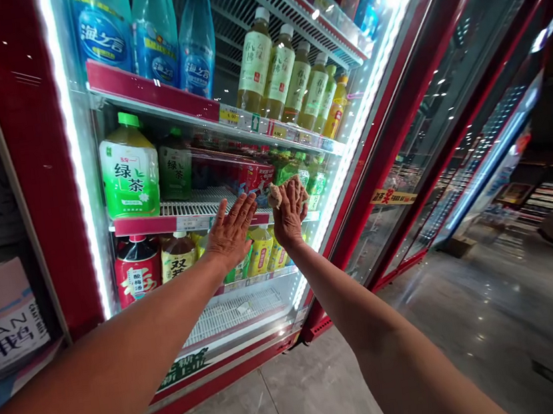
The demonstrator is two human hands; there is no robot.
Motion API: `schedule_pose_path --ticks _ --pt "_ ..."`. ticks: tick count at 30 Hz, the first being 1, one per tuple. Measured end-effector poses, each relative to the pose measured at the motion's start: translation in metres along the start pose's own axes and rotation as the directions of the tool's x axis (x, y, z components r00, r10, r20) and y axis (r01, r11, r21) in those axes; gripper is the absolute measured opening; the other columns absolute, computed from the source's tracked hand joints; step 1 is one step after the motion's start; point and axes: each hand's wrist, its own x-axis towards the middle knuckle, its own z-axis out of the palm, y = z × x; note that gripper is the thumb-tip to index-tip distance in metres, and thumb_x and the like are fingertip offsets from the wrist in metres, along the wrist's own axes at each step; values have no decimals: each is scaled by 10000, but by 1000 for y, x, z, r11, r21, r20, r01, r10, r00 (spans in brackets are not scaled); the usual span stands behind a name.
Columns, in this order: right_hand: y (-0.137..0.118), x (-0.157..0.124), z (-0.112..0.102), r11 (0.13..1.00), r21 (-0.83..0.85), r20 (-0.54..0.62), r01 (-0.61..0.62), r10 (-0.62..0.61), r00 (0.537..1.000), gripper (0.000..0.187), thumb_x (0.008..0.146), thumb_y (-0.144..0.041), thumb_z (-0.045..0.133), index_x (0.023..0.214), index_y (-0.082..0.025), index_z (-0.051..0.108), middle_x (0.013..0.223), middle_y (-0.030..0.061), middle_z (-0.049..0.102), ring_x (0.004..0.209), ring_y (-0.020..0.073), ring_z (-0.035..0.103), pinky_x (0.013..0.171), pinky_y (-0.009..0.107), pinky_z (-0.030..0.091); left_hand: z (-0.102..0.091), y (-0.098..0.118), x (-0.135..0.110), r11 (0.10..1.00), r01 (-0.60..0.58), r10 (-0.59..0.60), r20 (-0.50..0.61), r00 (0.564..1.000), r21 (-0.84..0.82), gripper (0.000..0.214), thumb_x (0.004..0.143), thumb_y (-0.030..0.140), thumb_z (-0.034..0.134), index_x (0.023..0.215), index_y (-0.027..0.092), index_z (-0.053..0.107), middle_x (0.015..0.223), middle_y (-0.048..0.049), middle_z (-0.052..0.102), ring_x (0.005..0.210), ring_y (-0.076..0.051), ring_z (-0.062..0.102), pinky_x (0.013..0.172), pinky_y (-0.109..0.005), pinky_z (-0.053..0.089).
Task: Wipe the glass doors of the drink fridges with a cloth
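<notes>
Red framing runs round the drinks cooler (29, 163), and both of the person's hands are up against its glass door (207, 296), seen from the head camera looking along two bare forearms. The left hand (232, 232) lies flat and spread on the glass, fingers straight and released, holding nothing, level with the pink-edged middle shelf (157, 223) behind the door. Just beside it, toward the door's hinged far edge, the right hand (288, 211) is pressed to the glass with its fingers closed over a small tan cloth (275, 195), which bunches out past the knuckles and touches the pane. Behind the glass above the left hand stands a big green tea bottle (129, 168) with a green cap; higher still, a row of pale yellow-green tea bottles (286, 81) lines the upper shelf, and blue water bottles (154, 34) sit at the top near the lit door edge. Below the left hand, a dark red-labelled bottle (137, 268) and yellow bottles (260, 249) fill the lower shelf. Beyond the cooler's far side another glass door (450, 145) stands angled away, and grey tiled floor (329, 388) spreads under the arms.
</notes>
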Motion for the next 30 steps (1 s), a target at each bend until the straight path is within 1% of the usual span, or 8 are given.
schedule_pose_path --ticks 4,6,12,15,19,23,26,30 --pt "-2 -22 0 980 -46 144 196 -188 972 538 1053 -352 347 1584 -346 430 1739 33 278 1641 256 43 1283 617 16 -3 -2 -4 1000 15 -15 -15 1000 -13 944 951 360 546 1661 130 -33 1736 -70 -34 1599 -202 -177 1313 -507 -115" --pt "0 -25 -2 972 -55 186 228 -214 959 528 1050 -346 363 1571 -367 447 1731 23 300 1639 258 59 1281 623 6 -3 -4 -6 1000 9 -9 -20 1000 -25 927 965 368 524 1659 137 -46 1737 -74 -20 1608 -209 -146 1317 -516 -97" --pt "-16 3 -3 998 -3 26 68 -68 997 578 1069 -375 259 1643 -316 306 1763 42 190 1641 275 -53 1268 674 28 -7 -13 -14 999 1 -2 -26 1000 -33 885 985 360 487 1661 180 -56 1739 -62 1 1611 -213 -120 1317 -527 -92" --pt "-22 -9 0 989 4 68 150 -150 986 560 1068 -372 293 1623 -335 352 1754 30 228 1644 265 -47 1278 651 3 -7 -15 -16 1000 25 -25 -22 999 -17 909 975 389 542 1666 174 -9 1741 -58 -11 1604 -220 -160 1314 -523 -117" --pt "-14 -23 -3 943 -10 207 332 -323 924 506 1049 -340 387 1544 -384 484 1706 -6 358 1644 255 32 1286 616 -33 -8 -22 -20 999 35 -35 -31 999 -14 990 949 418 611 1665 167 -25 1742 -71 -9 1591 -236 -190 1310 -531 -121" --pt "-17 8 -8 978 -38 59 206 -204 977 547 1058 -346 325 1599 -336 401 1734 20 291 1643 268 26 1274 649 -27 -13 -32 -25 999 33 -34 -49 998 -26 1016 955 424 605 1658 191 -90 1740 -68 -14 1583 -248 -198 1301 -563 -122" --pt "-30 25 -6 988 -38 -38 147 -148 988 567 1064 -359 282 1626 -327 348 1750 25 241 1644 283 1 1267 670 2 -17 -36 -27 998 46 -48 -58 997 -40 1016 962 413 588 1650 215 -133 1738 -60 -25 1588 -249 -181 1299 -578 -121" --pt "-36 1 -5 948 -51 119 313 -306 945 534 1055 -355 352 1583 -360 431 1731 10 301 1642 287 45 1274 654 -13 -20 -39 -30 997 59 -62 -56 996 -51 1015 961 410 582 1650 201 -134 1735 -71 -35 1593 -260 -166 1292 -594 -141"
